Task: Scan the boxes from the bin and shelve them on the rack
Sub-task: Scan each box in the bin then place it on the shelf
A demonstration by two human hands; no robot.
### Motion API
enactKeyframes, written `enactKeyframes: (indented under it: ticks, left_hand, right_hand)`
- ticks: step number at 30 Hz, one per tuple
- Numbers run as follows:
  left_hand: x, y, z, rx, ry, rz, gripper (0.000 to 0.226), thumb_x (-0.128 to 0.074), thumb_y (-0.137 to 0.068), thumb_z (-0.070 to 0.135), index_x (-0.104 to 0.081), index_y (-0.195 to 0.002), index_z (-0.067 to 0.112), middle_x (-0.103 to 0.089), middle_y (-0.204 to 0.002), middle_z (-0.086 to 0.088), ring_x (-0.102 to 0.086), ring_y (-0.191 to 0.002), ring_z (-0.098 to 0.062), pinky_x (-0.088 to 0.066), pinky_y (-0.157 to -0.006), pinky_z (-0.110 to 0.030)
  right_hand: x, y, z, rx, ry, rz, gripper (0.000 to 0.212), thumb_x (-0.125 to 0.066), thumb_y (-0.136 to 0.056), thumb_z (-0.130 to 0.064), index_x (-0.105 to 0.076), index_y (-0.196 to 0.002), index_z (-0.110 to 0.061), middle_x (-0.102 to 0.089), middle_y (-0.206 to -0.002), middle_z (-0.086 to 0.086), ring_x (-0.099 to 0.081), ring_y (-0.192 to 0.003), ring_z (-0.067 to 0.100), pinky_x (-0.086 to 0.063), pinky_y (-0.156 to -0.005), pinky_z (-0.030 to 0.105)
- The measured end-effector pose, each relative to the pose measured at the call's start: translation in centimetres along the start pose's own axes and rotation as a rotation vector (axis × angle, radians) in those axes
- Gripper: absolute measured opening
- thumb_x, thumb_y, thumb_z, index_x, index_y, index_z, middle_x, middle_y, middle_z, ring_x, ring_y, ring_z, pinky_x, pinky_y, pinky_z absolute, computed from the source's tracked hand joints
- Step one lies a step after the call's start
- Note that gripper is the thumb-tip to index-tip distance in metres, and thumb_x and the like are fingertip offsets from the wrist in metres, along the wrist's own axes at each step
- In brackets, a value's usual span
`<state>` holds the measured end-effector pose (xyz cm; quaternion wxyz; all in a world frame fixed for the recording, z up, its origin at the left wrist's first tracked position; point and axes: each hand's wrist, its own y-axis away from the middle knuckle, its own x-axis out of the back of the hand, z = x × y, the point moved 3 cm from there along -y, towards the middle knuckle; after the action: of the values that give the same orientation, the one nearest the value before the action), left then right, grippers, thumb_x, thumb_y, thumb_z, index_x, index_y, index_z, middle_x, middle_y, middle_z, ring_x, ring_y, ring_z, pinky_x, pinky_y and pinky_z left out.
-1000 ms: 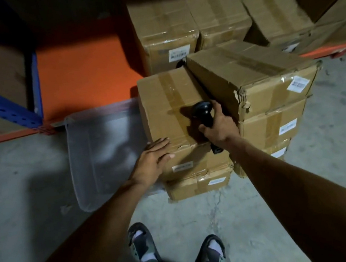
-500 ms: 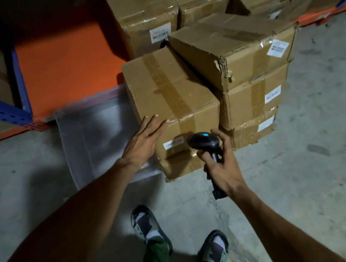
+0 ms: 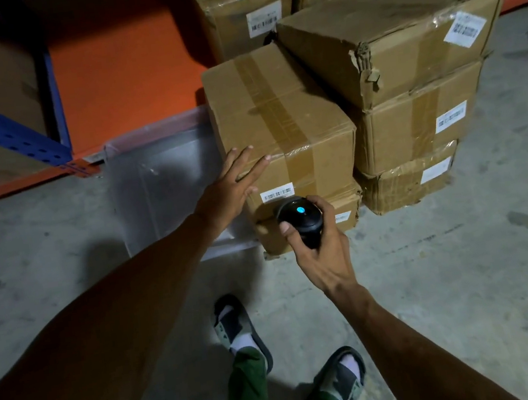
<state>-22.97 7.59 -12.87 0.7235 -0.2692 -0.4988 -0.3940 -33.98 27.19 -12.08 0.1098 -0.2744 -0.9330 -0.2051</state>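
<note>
A taped cardboard box (image 3: 274,111) tops a short stack on the floor, with a barcode label (image 3: 277,193) on its near face. My left hand (image 3: 230,187) lies flat and open against the box's front left corner. My right hand (image 3: 319,246) grips a black handheld scanner (image 3: 300,217) whose blue light is on; its head sits just below the label, close to the box face. A clear plastic bin (image 3: 159,180) stands to the left of the stack, against the rack's orange shelf (image 3: 124,70).
A second stack of three boxes (image 3: 408,80) stands right of the first. More labelled boxes (image 3: 247,4) sit on the low orange shelf behind. A blue rack upright (image 3: 2,133) is at left. Bare concrete floor lies around my sandalled feet (image 3: 239,330).
My right hand brought the scanner down from the box's top to its front face by the label. My left hand slid from the top edge to the front left corner.
</note>
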Motion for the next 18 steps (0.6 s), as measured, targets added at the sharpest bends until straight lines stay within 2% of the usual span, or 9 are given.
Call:
enactKeyframes:
  ticks: [2, 6, 11, 14, 18]
  left_hand:
    - [-0.2, 0.0, -0.1, 0.008, 0.01, -0.007, 0.064, -0.062, -0.095, 0.011, -0.036, -0.152, 0.022, -0.03, -0.159, -0.012, -0.022, -0.148, -0.035, -0.053, -0.095, -0.052]
    - [-0.5, -0.1, -0.4, 0.018, 0.033, -0.018, 0.064, -0.062, -0.095, 0.011, -0.036, -0.152, 0.023, -0.028, -0.16, -0.011, -0.02, -0.149, -0.035, -0.052, -0.097, -0.051]
    - [-1.0, -0.1, -0.7, 0.026, 0.022, -0.007, 0.068, -0.063, -0.095, 0.008, -0.033, -0.153, 0.027, -0.026, -0.162, -0.008, -0.017, -0.15, -0.032, -0.056, -0.094, -0.047]
    - [-1.2, -0.1, -0.8, 0.019, 0.04, 0.003, 0.067, -0.063, -0.095, 0.011, -0.034, -0.153, 0.028, -0.027, -0.161, -0.009, -0.018, -0.15, -0.032, -0.052, -0.099, -0.048]
    - [-1.5, 0.0, -0.8, 0.038, 0.049, 0.021, 0.065, -0.062, -0.095, 0.014, -0.034, -0.153, 0.025, -0.028, -0.159, -0.011, -0.018, -0.149, -0.033, -0.043, -0.109, -0.046]
  right_hand:
    - [-0.1, -0.2, 0.3, 0.025, 0.045, -0.019, 0.069, -0.067, -0.084, -0.07, -0.041, -0.143, -0.045, -0.066, -0.124, -0.013, -0.066, -0.109, 0.005, -0.053, -0.088, 0.011]
    - [-0.1, -0.5, 0.5, 0.03, 0.068, -0.006, 0.07, -0.064, -0.084, -0.072, -0.038, -0.143, -0.046, -0.068, -0.127, -0.007, -0.067, -0.116, 0.015, -0.058, -0.096, 0.031]
    - [0.0, -1.2, 0.7, 0.037, 0.079, 0.007, 0.068, -0.066, -0.084, -0.066, -0.036, -0.142, -0.045, -0.069, -0.125, -0.005, -0.069, -0.114, 0.021, -0.06, -0.095, 0.037]
    - [0.1, -1.4, 0.9, 0.057, 0.095, 0.014, 0.066, -0.069, -0.086, -0.064, -0.038, -0.141, -0.045, -0.069, -0.119, -0.008, -0.07, -0.109, 0.018, -0.061, -0.091, 0.033]
    - [0.2, -1.4, 0.8, 0.055, 0.067, 0.024, 0.07, -0.066, -0.082, -0.073, -0.039, -0.141, -0.047, -0.065, -0.115, -0.019, -0.067, -0.108, 0.007, -0.054, -0.087, 0.012]
